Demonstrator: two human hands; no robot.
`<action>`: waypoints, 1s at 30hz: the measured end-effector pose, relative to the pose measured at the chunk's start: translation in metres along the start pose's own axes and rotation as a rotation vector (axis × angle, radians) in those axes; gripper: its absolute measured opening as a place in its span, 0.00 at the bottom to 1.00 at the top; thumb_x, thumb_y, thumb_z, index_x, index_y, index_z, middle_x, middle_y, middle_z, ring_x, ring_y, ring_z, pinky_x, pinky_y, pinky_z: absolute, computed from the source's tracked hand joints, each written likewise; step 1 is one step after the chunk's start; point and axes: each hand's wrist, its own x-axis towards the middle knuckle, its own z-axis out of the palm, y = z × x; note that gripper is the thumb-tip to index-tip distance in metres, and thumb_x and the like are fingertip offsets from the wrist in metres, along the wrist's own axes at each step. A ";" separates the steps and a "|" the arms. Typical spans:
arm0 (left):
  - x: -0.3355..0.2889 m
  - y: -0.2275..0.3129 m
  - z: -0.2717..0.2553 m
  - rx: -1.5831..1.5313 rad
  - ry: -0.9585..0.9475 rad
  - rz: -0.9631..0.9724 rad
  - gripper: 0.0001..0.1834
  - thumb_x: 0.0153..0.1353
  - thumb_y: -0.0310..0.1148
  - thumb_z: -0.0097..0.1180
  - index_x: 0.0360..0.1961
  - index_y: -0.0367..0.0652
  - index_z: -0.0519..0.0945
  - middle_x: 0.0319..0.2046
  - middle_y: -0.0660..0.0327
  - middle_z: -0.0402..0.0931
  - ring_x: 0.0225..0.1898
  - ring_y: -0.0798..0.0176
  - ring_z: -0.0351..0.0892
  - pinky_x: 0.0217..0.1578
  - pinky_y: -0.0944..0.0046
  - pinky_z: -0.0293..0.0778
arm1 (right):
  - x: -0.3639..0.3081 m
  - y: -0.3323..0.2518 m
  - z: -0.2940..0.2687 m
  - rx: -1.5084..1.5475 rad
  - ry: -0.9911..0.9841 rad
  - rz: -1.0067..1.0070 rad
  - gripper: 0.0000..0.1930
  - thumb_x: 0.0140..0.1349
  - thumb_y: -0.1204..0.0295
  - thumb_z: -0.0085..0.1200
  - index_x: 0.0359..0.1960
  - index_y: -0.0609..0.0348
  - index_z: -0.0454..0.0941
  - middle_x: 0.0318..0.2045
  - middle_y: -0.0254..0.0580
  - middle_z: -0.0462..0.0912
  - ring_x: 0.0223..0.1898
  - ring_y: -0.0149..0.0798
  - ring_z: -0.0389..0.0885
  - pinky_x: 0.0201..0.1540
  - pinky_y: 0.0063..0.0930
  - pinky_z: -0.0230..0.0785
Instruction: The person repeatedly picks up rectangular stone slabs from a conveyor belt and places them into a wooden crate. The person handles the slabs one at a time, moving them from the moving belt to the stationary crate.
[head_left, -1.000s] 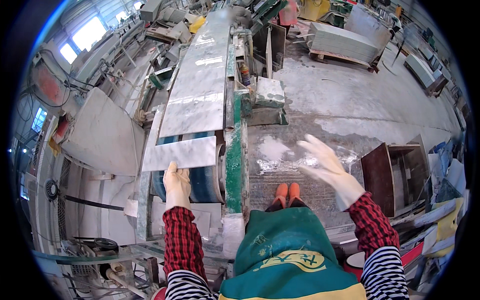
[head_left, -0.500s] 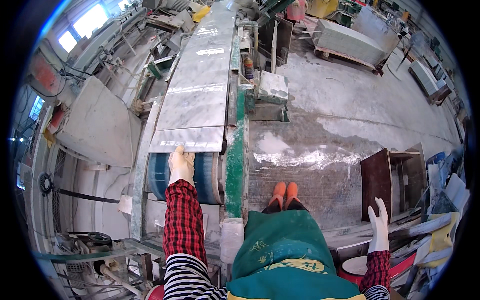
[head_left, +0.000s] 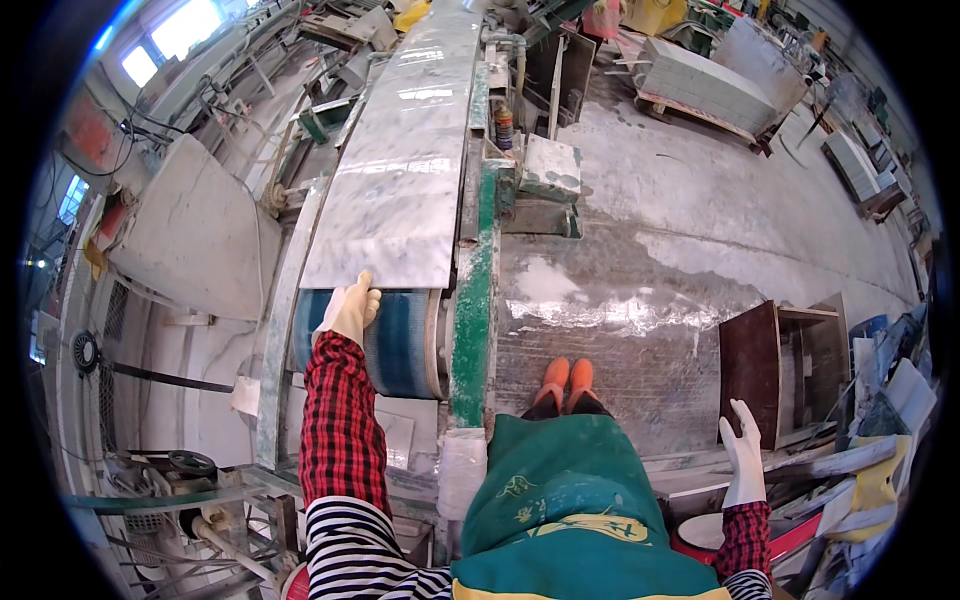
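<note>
Gloved left hand point(head_left: 350, 308) on the near edge of the long grey-white veined marble slab point(head_left: 400, 190); slab lies flat on the blue ribbed conveyor belt point(head_left: 395, 340).

Left hand: fingers together, curled over the slab's near-left corner, thumb seemingly underneath. Right hand point(head_left: 743, 450), white glove, hangs free at the side, fingers loosely spread, holding nothing. Risks, as I judge: one-handed hold at one corner, so the heavy slab could slew or tip off the belt end; wet stone may slip; fingers could get nipped between slab edge and belt roller. Around: green steel frame rail point(head_left: 470, 330) just right of the belt, between body and slab; wet concrete floor point(head_left: 640, 260); dark brown open-sided cabinet point(head_left: 780, 370) near the right hand; leaning grey stone panel point(head_left: 195, 240) left.
</note>
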 end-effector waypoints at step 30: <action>-0.179 -0.284 -0.041 -1.162 0.012 -0.103 0.41 0.67 0.42 0.68 0.72 0.35 0.62 0.66 0.47 0.71 0.64 0.51 0.75 0.61 0.45 0.74 | 0.012 0.028 0.043 0.374 -0.116 0.047 0.24 0.72 0.73 0.58 0.68 0.65 0.73 0.68 0.49 0.76 0.69 0.40 0.73 0.72 0.31 0.60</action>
